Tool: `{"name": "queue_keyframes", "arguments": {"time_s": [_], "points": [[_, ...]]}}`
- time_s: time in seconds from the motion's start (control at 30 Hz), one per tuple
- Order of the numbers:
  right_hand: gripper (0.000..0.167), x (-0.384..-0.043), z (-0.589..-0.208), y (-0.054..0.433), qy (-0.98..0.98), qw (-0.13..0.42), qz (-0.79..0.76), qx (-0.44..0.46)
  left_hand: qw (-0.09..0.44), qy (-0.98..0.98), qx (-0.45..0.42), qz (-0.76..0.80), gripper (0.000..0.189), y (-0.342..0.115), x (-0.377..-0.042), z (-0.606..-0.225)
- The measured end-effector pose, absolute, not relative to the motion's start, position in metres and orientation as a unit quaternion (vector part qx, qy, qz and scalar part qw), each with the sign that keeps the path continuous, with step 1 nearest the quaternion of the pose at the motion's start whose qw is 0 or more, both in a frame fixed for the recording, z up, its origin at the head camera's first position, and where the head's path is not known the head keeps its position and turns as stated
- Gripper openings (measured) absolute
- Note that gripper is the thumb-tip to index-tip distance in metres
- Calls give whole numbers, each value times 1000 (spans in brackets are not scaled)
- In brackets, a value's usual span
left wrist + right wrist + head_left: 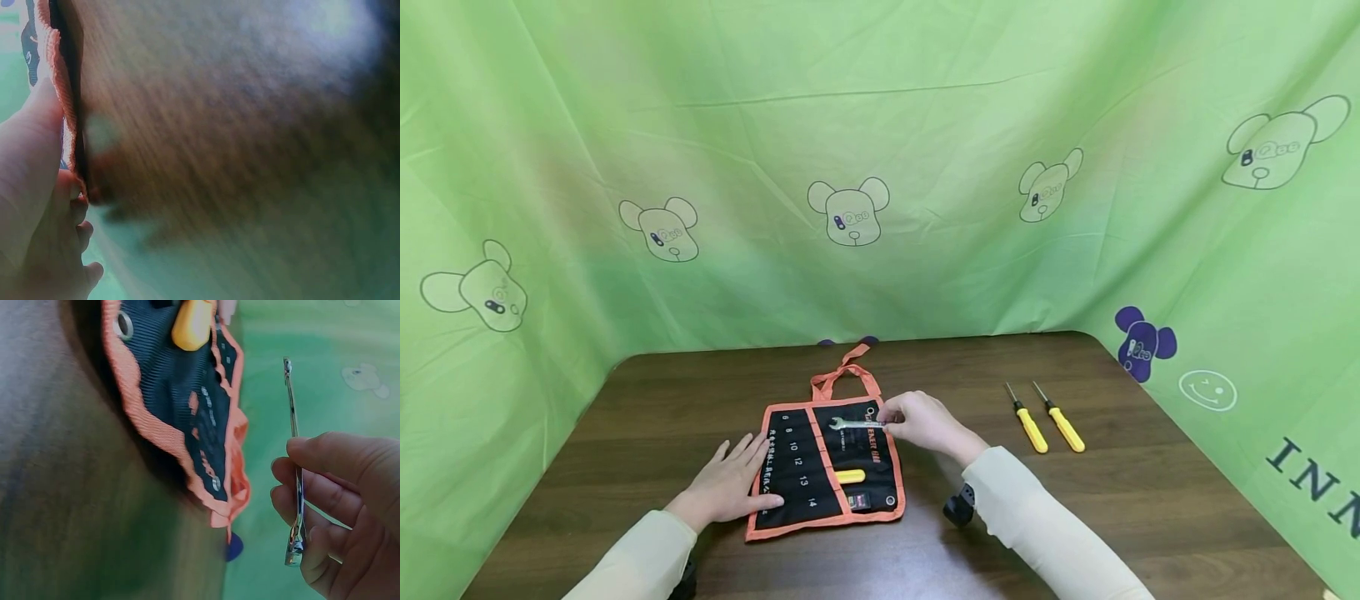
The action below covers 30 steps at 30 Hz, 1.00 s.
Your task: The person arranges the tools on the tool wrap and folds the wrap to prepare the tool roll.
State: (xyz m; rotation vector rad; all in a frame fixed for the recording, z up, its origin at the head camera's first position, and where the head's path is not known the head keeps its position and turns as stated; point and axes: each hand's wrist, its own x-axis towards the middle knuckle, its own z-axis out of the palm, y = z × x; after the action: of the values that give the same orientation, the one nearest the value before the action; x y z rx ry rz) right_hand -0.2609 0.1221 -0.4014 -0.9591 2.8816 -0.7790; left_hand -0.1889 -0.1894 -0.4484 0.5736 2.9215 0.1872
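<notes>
A black tool pouch [801, 492] with orange edging lies spread on the table, numbers 6 to 14 printed down its left part. My left hand [726, 483] rests flat across the pouch's left edge, fingers straight. Above the upper right part of the pouch, my right hand [917, 421] pinches a chrome wrench [853, 424] between thumb and fingers, its open end pointing left. The right wrist view shows the wrench [297, 506] edge-on, held apart from the pouch [164, 394]. A yellow handle [850, 477] sticks out of a pocket, with a small dark packaged item [859, 501] below it.
Two yellow-handled screwdrivers [1032, 429] [1067, 429] lie side by side on the right of the brown wooden table [970, 367]. Orange straps [842, 379] stretch from the pouch's top toward the back edge. A green printed curtain [760, 150] surrounds the table's back and sides.
</notes>
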Motion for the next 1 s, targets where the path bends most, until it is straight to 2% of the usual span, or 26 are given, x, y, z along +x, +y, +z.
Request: {"name": "queue_keyframes", "arguments": {"time_s": [1.0], "points": [[8, -258, -427, 114, 914, 50, -183, -357, 80, 975, 196, 64, 94, -190, -188, -446]]}}
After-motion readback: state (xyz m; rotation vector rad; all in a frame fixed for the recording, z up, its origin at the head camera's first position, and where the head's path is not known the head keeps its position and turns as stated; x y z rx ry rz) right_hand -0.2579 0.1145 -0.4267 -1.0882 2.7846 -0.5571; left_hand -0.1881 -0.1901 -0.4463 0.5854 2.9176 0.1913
